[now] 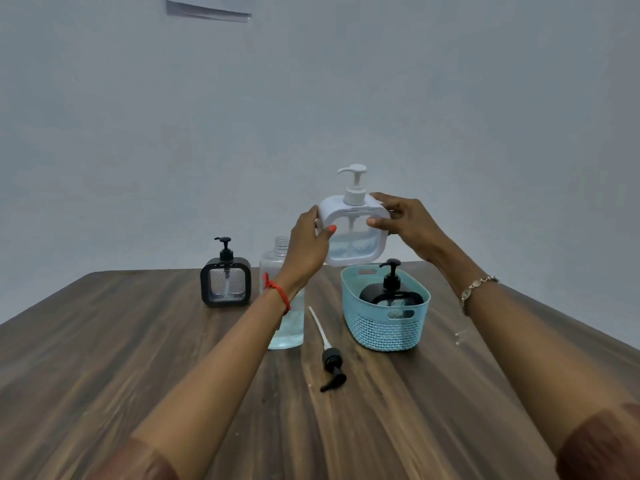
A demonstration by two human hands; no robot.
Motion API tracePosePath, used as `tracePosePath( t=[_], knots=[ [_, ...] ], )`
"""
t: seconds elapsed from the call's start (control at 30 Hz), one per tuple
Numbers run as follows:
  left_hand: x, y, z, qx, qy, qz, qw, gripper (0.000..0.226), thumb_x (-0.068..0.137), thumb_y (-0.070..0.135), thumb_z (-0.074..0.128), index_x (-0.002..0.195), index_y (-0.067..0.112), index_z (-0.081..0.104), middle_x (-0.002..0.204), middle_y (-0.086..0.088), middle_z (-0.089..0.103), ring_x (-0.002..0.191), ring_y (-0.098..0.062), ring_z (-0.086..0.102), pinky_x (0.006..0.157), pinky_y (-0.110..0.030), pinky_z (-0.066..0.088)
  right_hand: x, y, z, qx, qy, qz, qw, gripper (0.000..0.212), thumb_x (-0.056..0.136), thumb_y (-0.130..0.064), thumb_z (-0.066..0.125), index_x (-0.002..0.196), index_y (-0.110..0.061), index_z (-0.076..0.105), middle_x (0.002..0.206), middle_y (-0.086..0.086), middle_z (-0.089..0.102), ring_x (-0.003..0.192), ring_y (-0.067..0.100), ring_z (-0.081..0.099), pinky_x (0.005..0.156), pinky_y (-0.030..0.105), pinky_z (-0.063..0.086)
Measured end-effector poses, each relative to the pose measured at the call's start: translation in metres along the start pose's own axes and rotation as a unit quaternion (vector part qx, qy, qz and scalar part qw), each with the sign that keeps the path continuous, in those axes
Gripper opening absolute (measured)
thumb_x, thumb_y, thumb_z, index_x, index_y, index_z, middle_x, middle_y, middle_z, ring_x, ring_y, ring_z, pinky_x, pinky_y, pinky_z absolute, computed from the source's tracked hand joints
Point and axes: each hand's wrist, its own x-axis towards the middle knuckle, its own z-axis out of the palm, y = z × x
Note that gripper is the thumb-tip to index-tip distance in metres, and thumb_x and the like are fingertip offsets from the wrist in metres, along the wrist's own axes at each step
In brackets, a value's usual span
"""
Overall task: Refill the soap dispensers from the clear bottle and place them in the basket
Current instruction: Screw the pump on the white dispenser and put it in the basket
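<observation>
I hold a white square soap dispenser [351,237] with its pump on, upright in the air just above the far rim of the teal basket [384,332]. My left hand [306,249] grips its left side and my right hand [403,225] grips its right side. A black dispenser [391,294] sits inside the basket. Another black dispenser [225,280] stands on the table to the left. The clear bottle [285,327], uncapped and partly filled with liquid, stands behind my left wrist, which hides part of it.
A loose black pump with a white tube [330,358] lies on the wooden table [104,341] between the clear bottle and the basket. A small white scrap [457,337] lies right of the basket. A plain wall stands behind the table.
</observation>
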Motion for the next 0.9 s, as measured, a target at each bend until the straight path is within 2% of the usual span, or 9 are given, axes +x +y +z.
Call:
tracePosePath(
  t=[0.1, 0.2, 0.3, 0.4, 0.47, 0.6, 0.77, 0.83, 0.9],
  knots=[
    [0.021, -0.008, 0.021, 0.010, -0.025, 0.014, 1.000, 0.039, 0.094, 0.009, 0.049, 0.132, 0.009, 0.045, 0.131, -0.014, 0.049, 0.121, -0.028, 0.047, 0.102, -0.037, 0.040, 0.011, 0.019, -0.014, -0.016, 0.027, -0.001, 0.999, 0.046, 0.082, -0.001, 0.065, 0.126, -0.009, 0.055, 0.131, -0.005, 0.052, 0.109, 0.016, 0.056, 0.075, 0.017, 0.054],
    [0.036, -0.018, 0.042, 0.034, -0.060, 0.007, 0.998, 0.048, 0.096, 0.011, 0.045, 0.143, 0.012, 0.031, 0.138, -0.015, 0.042, 0.126, -0.028, 0.042, 0.104, -0.035, 0.037, 0.019, 0.041, -0.025, -0.018, 0.054, 0.017, 0.998, 0.053, 0.082, -0.002, 0.065, 0.132, -0.007, 0.049, 0.138, 0.003, 0.050, 0.116, 0.018, 0.053, 0.089, 0.026, 0.048],
    [0.046, -0.037, 0.060, 0.055, -0.092, 0.004, 0.994, 0.049, 0.097, 0.013, 0.042, 0.144, 0.015, 0.029, 0.138, -0.014, 0.042, 0.126, -0.028, 0.041, 0.105, -0.033, 0.035, 0.023, 0.061, -0.032, -0.019, 0.063, 0.039, 0.997, 0.055, 0.083, 0.000, 0.064, 0.134, -0.006, 0.046, 0.139, 0.005, 0.049, 0.114, 0.015, 0.053, 0.089, 0.025, 0.046],
    [0.049, -0.051, 0.073, 0.053, -0.116, -0.025, 0.992, 0.054, 0.097, 0.015, 0.043, 0.147, 0.016, 0.023, 0.143, -0.014, 0.037, 0.131, -0.029, 0.037, 0.111, -0.045, 0.031, 0.024, 0.080, -0.037, -0.014, 0.069, 0.066, 0.995, 0.055, 0.081, 0.003, 0.065, 0.133, -0.004, 0.047, 0.141, 0.005, 0.047, 0.112, 0.015, 0.053, 0.080, 0.017, 0.051],
    [0.047, -0.060, 0.079, 0.052, -0.128, -0.043, 0.990, 0.057, 0.097, 0.013, 0.043, 0.148, 0.015, 0.020, 0.145, -0.015, 0.034, 0.133, -0.029, 0.035, 0.113, -0.044, 0.028, 0.023, 0.091, -0.038, -0.010, 0.068, 0.094, 0.993, 0.055, 0.080, 0.006, 0.064, 0.132, -0.003, 0.048, 0.140, 0.005, 0.048, 0.109, 0.016, 0.054, 0.081, 0.022, 0.050],
    [0.040, -0.079, 0.087, 0.033, -0.149, -0.078, 0.985, 0.059, 0.093, 0.012, 0.051, 0.146, 0.015, 0.027, 0.146, -0.013, 0.035, 0.133, -0.029, 0.038, 0.112, -0.047, 0.031, 0.016, 0.107, -0.036, -0.047, 0.052, 0.147, 0.987, 0.054, 0.079, 0.006, 0.066, 0.130, -0.003, 0.051, 0.126, 0.006, 0.056, 0.104, 0.018, 0.054, 0.086, 0.028, 0.045],
    [0.034, -0.097, 0.090, 0.058, -0.186, -0.094, 0.976, 0.059, 0.085, 0.005, 0.059, 0.141, 0.008, 0.038, 0.142, -0.012, 0.045, 0.127, -0.030, 0.045, 0.107, -0.047, 0.037, 0.007, 0.117, -0.032, -0.126, -0.009, 0.199, 0.972, 0.044, 0.081, 0.016, 0.053, 0.122, 0.001, 0.056, 0.105, 0.011, 0.062, 0.082, 0.012, 0.055, 0.065, 0.016, 0.045],
    [0.035, -0.098, 0.092, 0.095, -0.195, -0.091, 0.972, 0.059, 0.084, 0.004, 0.061, 0.139, 0.006, 0.041, 0.141, -0.014, 0.046, 0.126, -0.031, 0.045, 0.106, -0.045, 0.038, 0.006, 0.122, -0.032, -0.144, -0.022, 0.211, 0.967, 0.040, 0.079, 0.019, 0.051, 0.117, 0.007, 0.058, 0.110, 0.019, 0.064, 0.086, 0.015, 0.054, 0.072, 0.026, 0.048],
    [0.037, -0.099, 0.092, 0.138, -0.202, -0.081, 0.966, 0.056, 0.080, 0.006, 0.067, 0.133, 0.006, 0.049, 0.135, -0.015, 0.051, 0.121, -0.032, 0.049, 0.102, -0.043, 0.042, 0.004, 0.122, -0.030, -0.161, -0.039, 0.219, 0.962, 0.042, 0.080, 0.019, 0.049, 0.116, 0.001, 0.061, 0.104, 0.009, 0.064, 0.095, 0.015, 0.050, 0.079, 0.029, 0.047]
  ],
)
